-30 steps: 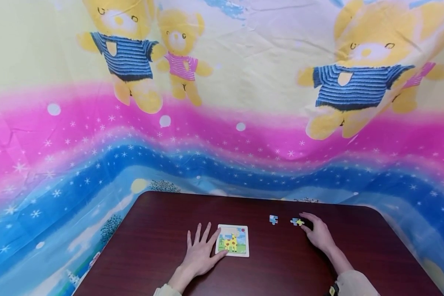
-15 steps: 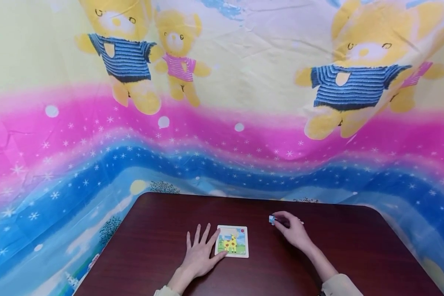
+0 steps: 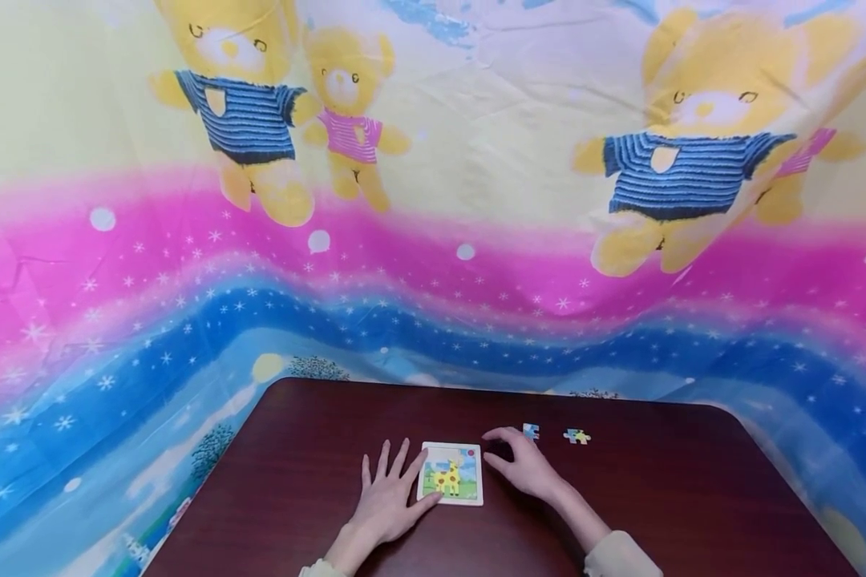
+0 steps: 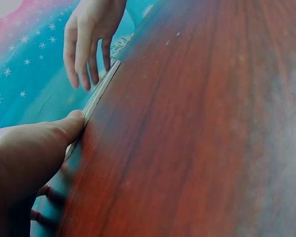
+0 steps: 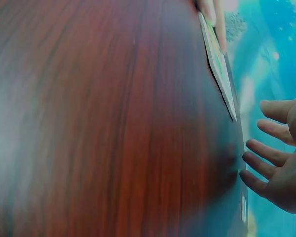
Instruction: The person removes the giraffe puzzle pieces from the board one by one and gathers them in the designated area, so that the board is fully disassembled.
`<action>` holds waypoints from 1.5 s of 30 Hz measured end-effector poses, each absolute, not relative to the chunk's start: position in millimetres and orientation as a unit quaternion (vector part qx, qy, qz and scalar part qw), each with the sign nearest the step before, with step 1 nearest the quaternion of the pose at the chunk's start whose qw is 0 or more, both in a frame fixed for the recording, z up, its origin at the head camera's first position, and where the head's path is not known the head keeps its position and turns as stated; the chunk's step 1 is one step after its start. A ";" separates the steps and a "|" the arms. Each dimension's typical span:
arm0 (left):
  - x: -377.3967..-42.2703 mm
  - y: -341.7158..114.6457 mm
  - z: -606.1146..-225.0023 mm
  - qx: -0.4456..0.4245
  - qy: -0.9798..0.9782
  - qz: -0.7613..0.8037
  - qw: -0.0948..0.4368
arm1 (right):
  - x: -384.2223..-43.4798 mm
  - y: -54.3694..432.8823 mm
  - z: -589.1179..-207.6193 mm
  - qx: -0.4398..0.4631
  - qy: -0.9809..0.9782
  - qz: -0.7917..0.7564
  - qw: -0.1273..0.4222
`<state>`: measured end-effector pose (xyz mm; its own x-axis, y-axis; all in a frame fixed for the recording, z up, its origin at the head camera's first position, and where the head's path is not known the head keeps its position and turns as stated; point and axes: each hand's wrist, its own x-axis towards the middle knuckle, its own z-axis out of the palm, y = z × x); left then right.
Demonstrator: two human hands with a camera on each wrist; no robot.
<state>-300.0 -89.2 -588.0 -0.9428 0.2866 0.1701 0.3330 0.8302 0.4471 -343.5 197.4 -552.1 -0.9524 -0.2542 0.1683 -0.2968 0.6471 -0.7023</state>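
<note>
the right hand [image 3: 527,471] has moved in from the loose pieces toward the puzzle board [image 3: 451,473] since half a second ago, when it was at the blue piece [image 3: 532,432]; now that piece lies bare just past its knuckles, and the right hand hovers just beside the board's right edge, fingers loosely spread and holding nothing. the left hand [image 3: 388,498] has stayed put, flat on the table with fingers straight and spread, its thumb touching the board's left edge.

the board, a small square with a giraffe picture, lies flat between the two hands, touching the left and just apart from the right. the blue piece is just beyond the right hand, and a yellow and blue piece [image 3: 576,436] lies near it, farther out to that hand's right.

behind the hands hangs a large cloth backdrop [image 3: 433,200] printed with bears, pink and blue bands. under the hands is a dark red-brown wooden table [image 3: 678,505].
</note>
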 end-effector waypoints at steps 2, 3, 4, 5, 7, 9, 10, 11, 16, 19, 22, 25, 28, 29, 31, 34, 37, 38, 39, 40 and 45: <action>-300.1 -88.5 -584.0 -0.159 -0.960 -0.229 0.043 | -342.3 191.6 -551.2 0.162 -0.909 0.382 0.023; -300.1 -88.0 -582.1 -0.156 -0.962 -0.223 0.039 | -342.0 188.9 -551.6 0.166 -0.910 0.379 0.022; -299.9 -87.6 -579.6 -0.155 -0.964 -0.214 0.035 | -341.9 186.5 -551.9 0.171 -0.911 0.375 0.022; -299.9 -87.2 -579.2 -0.153 -0.965 -0.209 0.035 | -341.9 184.2 -552.5 0.175 -0.911 0.372 0.021; -299.7 -86.9 -577.6 -0.155 -0.967 -0.199 0.034 | -342.7 180.3 -554.5 0.181 -0.912 0.367 0.021; -300.2 -86.6 -578.3 -0.157 -0.966 -0.200 0.036 | -344.3 177.2 -557.0 0.186 -0.911 0.366 0.025; -300.6 -86.5 -578.6 -0.159 -0.966 -0.200 0.038 | -344.9 176.1 -557.8 0.190 -0.911 0.365 0.026; -300.9 -86.4 -578.5 -0.160 -0.965 -0.202 0.039 | -345.3 175.3 -558.6 0.195 -0.910 0.366 0.028; -303.0 -85.6 -575.0 -0.166 -0.965 -0.200 0.035 | -346.7 173.0 -562.2 0.220 -0.904 0.363 0.044; -304.2 -85.0 -573.1 -0.173 -0.964 -0.197 0.036 | -346.5 172.2 -563.7 0.227 -0.902 0.365 0.051; -305.4 -84.6 -572.2 -0.181 -0.964 -0.193 0.038 | -346.3 171.7 -565.6 0.226 -0.900 0.369 0.053; -306.8 -84.9 -573.8 -0.182 -0.964 -0.191 0.038 | -347.3 170.6 -568.7 0.228 -0.897 0.374 0.056; -307.0 -85.3 -576.6 -0.180 -0.964 -0.191 0.040 | -349.3 167.9 -572.2 0.233 -0.894 0.377 0.059; -306.7 -85.3 -577.3 -0.180 -0.964 -0.190 0.040 | -349.8 166.7 -573.3 0.233 -0.894 0.377 0.060; -305.5 -85.0 -578.6 -0.180 -0.965 -0.186 0.040 | -350.5 164.2 -575.7 0.230 -0.896 0.376 0.062; -303.9 -84.0 -579.5 -0.184 -0.967 -0.174 0.038 | -349.2 160.9 -578.7 0.219 -0.897 0.378 0.067; -302.6 -82.9 -578.5 -0.192 -0.968 -0.156 0.039 | -346.5 158.1 -580.1 0.210 -0.895 0.386 0.080; -302.2 -82.6 -577.9 -0.194 -0.968 -0.151 0.040 | -345.8 157.3 -580.7 0.208 -0.894 0.388 0.084; -301.9 -82.4 -577.4 -0.197 -0.969 -0.146 0.042 | -345.2 156.5 -581.1 0.208 -0.893 0.389 0.088; -301.5 -82.3 -576.8 -0.198 -0.969 -0.144 0.043 | -344.7 155.8 -581.5 0.206 -0.893 0.390 0.088; -298.5 -82.4 -576.4 -0.203 -0.968 -0.145 0.037 | -341.9 153.2 -583.5 0.189 -0.894 0.399 0.072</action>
